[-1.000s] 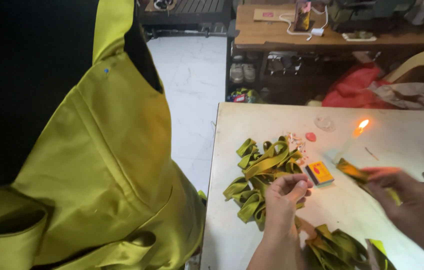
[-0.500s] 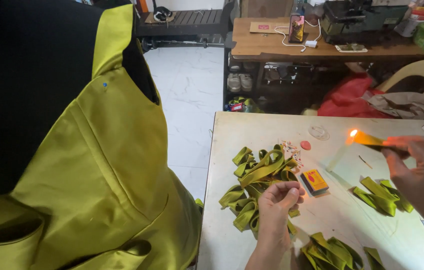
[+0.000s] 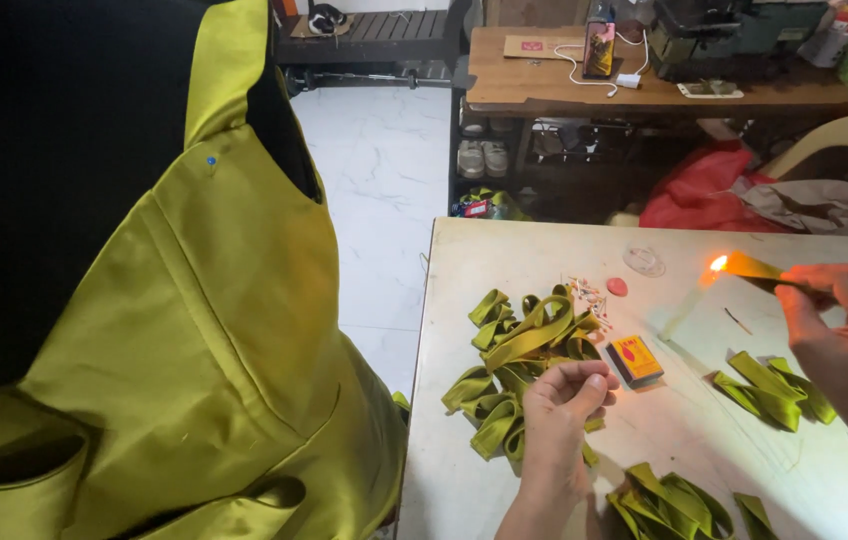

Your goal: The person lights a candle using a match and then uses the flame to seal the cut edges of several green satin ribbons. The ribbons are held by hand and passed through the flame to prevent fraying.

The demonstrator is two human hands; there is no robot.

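White marble-look flooring runs past a pale worktable [image 3: 504,250], with a cluttered wooden bench [image 3: 544,85] and a sewing machine [image 3: 734,25] behind. Filling the near left is a dress form draped in an olive-yellow satin garment [image 3: 214,370].

Low over the table, the left hand [image 3: 569,395] is curled, fingertips drawn together against the thumb; what it pinches, if anything, cannot be told. It rests at the near edge of a loose pile of olive ribbon loops [image 3: 524,345], with a small matchbox [image 3: 636,360] just beside its knuckles.

Raised off the table, the right hand [image 3: 844,335] has its fingers pressed together on a ribbon strip [image 3: 759,268], whose far end meets the candle flame [image 3: 716,263].

Bare tabletop lies open between the hands; more loops [image 3: 769,385] lie under the right hand, others [image 3: 669,495] at the near edge.
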